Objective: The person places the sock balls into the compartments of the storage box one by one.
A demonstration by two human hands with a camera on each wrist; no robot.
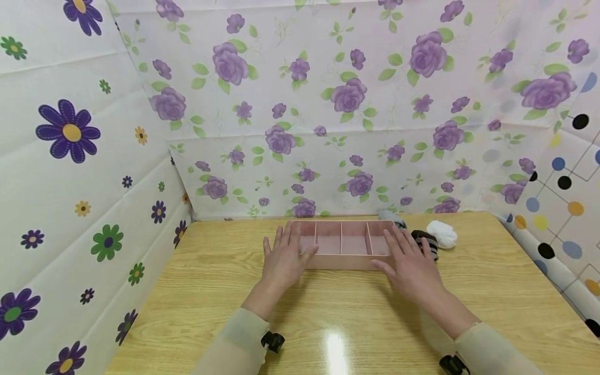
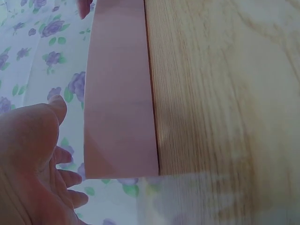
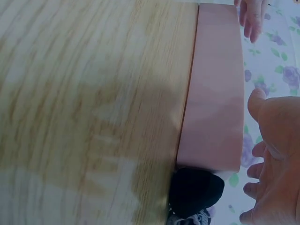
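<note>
A pink box [image 1: 339, 262] with a row of upright dividers sits on the wooden table, its compartments bare where they show. My left hand [image 1: 283, 260] is at the box's left end, fingers spread and nearly straight. At the opposite end my right hand [image 1: 413, 266] is held the same way, partly covering the last compartment. Both wrist views show the box's plain front wall [image 2: 119, 93], with the left hand [image 2: 28, 154] and right hand [image 3: 277, 154] beside it and nothing in their fingers. Whether any fingertip touches the box I cannot tell.
Right of the box lie a black-and-grey striped rolled cloth item [image 1: 429, 246], perhaps socks, and a white bundle [image 1: 442, 234]. A grey-blue cloth piece [image 1: 391, 216] shows behind the box's right corner. Flowered sheets [image 1: 319, 156] hang behind the table [image 1: 211, 291] and at its left.
</note>
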